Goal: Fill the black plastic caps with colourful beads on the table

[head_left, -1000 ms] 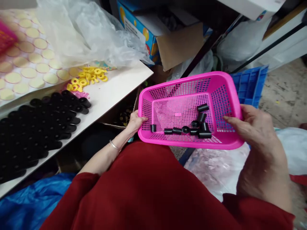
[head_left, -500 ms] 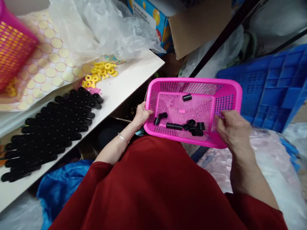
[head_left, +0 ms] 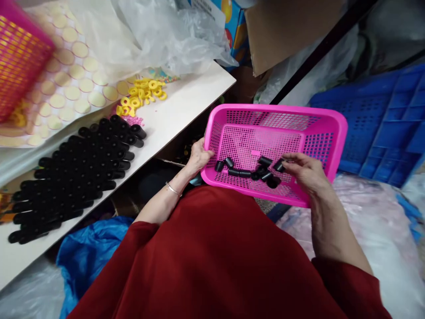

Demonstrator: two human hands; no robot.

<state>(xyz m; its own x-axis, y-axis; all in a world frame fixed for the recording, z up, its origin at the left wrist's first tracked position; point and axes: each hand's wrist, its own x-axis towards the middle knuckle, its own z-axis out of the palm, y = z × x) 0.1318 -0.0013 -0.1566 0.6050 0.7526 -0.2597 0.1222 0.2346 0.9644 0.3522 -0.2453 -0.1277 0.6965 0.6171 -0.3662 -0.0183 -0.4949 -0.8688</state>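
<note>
My left hand grips the left wall of a pink plastic basket, its thumb over the rim. Low in the basket lie several short black cylinders, mostly along the near side. Inside the basket's right half, my right hand pinches one black cylinder between thumb and fingers. On the white table to the left, many black cylinders stand packed close together in a slanting block.
Yellow ring-shaped pieces and tiny pink bits lie on the table. Another pink basket holds yellow pieces. Clear plastic bags, an open carton and a blue crate surround the work spot.
My right hand has moved from the basket's right wall inward and now pinches a black cylinder. The loose cylinders have slid toward the near side. My left hand keeps its hold.
</note>
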